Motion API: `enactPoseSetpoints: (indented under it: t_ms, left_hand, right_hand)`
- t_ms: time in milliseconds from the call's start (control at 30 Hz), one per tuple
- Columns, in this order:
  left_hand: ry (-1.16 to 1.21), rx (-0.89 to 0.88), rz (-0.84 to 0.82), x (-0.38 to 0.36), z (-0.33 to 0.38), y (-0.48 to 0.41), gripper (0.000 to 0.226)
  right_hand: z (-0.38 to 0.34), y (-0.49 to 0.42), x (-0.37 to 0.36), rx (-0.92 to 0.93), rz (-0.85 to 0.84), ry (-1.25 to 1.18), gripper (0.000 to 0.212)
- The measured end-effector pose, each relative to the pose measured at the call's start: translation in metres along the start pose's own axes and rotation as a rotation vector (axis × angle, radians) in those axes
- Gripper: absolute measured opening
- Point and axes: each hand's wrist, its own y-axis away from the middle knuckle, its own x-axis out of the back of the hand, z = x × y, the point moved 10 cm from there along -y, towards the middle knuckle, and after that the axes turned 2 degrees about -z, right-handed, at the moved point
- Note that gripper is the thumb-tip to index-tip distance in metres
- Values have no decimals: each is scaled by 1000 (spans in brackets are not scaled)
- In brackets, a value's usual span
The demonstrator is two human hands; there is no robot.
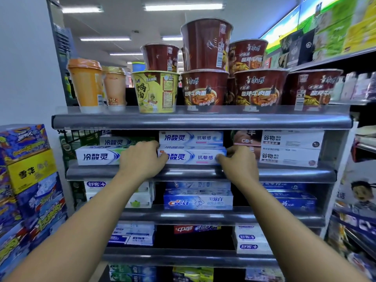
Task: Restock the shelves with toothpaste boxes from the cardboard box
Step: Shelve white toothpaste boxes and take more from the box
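Observation:
A white and blue toothpaste box (193, 156) with a pink stripe lies at the front of the second shelf (201, 174). My left hand (142, 159) grips its left end, thumb on the front face. My right hand (237, 162) grips its right end. A matching box (191, 137) sits stacked behind and above it. To the left lie green-striped boxes (97, 155) of the same brand. The cardboard box is out of view.
Instant noodle cups (205, 88) and drink cups (86, 84) line the top shelf. White boxes (291, 148) sit right of my hands. Crest boxes (198, 201) and other toothpaste fill lower shelves. Colourful cartons (30, 180) are stacked at left; another shelf unit (362, 220) stands at right.

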Motion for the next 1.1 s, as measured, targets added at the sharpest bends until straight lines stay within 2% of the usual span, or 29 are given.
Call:
enactPoseSetpoints:
  t_ms: [133, 233, 300, 433, 500, 567, 700, 767, 833, 1033, 1100]
  left_hand:
    - [118, 0, 85, 9, -1, 14, 41]
    - [300, -40, 250, 20, -6, 46, 34]
    - [409, -106, 331, 20, -6, 74, 35]
    - [465, -249, 262, -26, 0, 142, 37]
    - [483, -282, 127, -74, 2, 184, 36]
    - [498, -264, -84, -135, 0, 233, 36]
    - [554, -35, -605, -263, -21, 353, 35]
    - [584, 30, -791, -311, -25, 419, 34]
    - [644, 173, -970, -366, -30, 492, 35]
    - [530, 632, -1259, -535, -59, 700, 27]
    - [442, 730, -1321, -591, -72, 756, 22]
  right_hand:
    - [-3, 13, 10, 23, 35, -21, 21]
    - [-1, 35, 25, 151, 151, -106, 25]
    - [6, 55, 31, 249, 200, -166, 19]
    - [45, 97, 16, 276, 168, -255, 8]
    - [81, 121, -11, 208, 47, -264, 5]
    - [129, 152, -45, 94, -87, -233, 6]
    - [248, 235, -122, -182, -366, -120, 12]
    - [309, 289, -156, -345, -518, -62, 15]
    - [372, 351, -192, -507, -653, -31, 11]
    - [542, 543, -295, -901, -914, 44, 10]
    - [586, 594, -329, -987, -991, 51, 7]
